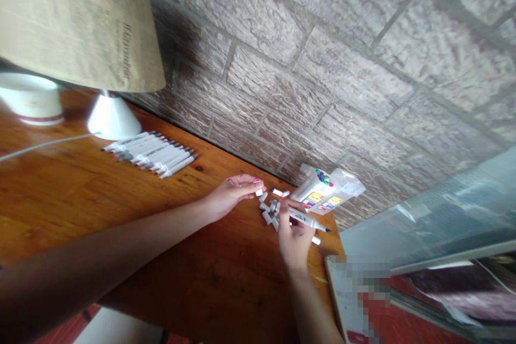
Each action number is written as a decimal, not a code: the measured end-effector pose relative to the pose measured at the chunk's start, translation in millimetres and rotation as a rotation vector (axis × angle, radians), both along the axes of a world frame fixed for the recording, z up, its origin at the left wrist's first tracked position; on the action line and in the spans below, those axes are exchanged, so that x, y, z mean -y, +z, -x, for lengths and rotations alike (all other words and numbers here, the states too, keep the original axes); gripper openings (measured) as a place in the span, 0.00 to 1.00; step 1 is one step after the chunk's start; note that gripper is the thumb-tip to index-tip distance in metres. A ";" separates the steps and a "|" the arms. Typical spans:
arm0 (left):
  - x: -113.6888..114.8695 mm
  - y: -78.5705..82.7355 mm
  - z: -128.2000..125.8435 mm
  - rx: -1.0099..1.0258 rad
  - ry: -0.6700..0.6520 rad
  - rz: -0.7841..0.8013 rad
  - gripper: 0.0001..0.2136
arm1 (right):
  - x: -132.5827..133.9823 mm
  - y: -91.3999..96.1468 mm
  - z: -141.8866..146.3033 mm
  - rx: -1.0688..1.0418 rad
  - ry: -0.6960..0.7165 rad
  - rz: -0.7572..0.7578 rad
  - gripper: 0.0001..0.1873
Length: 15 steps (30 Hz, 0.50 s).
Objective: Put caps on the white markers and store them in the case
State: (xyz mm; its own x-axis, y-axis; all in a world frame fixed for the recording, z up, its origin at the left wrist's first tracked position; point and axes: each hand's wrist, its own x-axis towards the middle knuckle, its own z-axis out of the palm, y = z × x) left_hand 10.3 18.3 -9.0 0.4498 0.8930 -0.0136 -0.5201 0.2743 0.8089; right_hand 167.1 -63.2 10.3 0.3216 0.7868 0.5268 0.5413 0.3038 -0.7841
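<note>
My left hand [237, 192] pinches a small white marker cap [259, 192] between thumb and fingers, above the wooden table. In my right hand [296, 239] is a white marker [306, 219], its bare dark tip pointing right. A loose heap of white caps [266, 216] lies on the table between my two hands. Behind my right hand stands a clear plastic marker case [342, 185] with several coloured marker ends [323, 177] showing at its top. Another white marker with a dark blue end [278, 192] lies partly hidden near the caps.
Several white markers [153, 153] lie in a row at the left, beside the white base of a lamp [113, 118]. A white tub [34, 99] stands further left, near a cord [44, 145]. Behind the wooden table [193, 274] rises a brick-patterned wall [266, 75].
</note>
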 end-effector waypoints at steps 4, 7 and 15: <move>-2.4 3.0 2.1 0.052 -0.029 0.073 0.21 | 1.7 2.2 0.2 -0.159 -0.035 0.011 0.21; -0.5 3.0 2.7 0.065 -0.074 0.103 0.21 | 3.5 2.1 2.3 -0.192 -0.029 0.040 0.21; 5.2 5.1 2.0 0.087 -0.151 0.141 0.23 | 5.8 1.5 5.9 -0.185 0.049 0.053 0.20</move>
